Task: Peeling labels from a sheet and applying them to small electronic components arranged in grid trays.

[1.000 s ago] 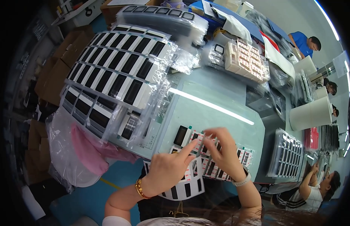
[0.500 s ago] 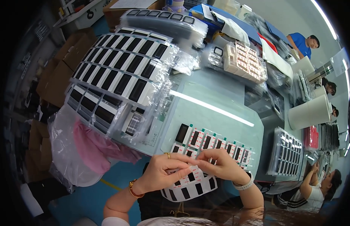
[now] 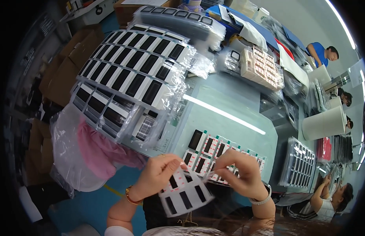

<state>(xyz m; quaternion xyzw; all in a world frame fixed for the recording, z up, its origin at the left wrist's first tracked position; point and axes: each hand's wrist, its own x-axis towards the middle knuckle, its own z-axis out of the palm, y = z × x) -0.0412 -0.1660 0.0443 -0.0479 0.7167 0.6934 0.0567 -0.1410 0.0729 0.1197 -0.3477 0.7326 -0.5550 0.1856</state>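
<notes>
My left hand (image 3: 160, 171) pinches the upper edge of a white adhesive sticker sheet (image 3: 194, 188), which hangs tilted over my lap. The sheet has rows of black rectangles, with red marks on its upper part. Beside it, the thumb and forefinger of my right hand (image 3: 241, 171) are pressed together at a thin, pale strip (image 3: 209, 175), too small and blurred to make out fully. Just beyond my hands, rows of small display panels (image 3: 200, 164) lie on the table, several with white-and-red stickers round their dark windows. One dark panel (image 3: 196, 139) at the far left corner shows no red marks.
Stacked clear trays of dark panels (image 3: 129, 63) fill the table's left side. A pale block of trays (image 3: 261, 67) stands at the back. To the right are another tray stack (image 3: 300, 161) and a large white roll (image 3: 323, 122). A pink cloth (image 3: 100, 151) hangs at the left edge.
My hands have moved apart, the left going leftward with the sticker sheet and the right drawing away to the right. The sheet now hangs more tilted, and more of the panels show.
</notes>
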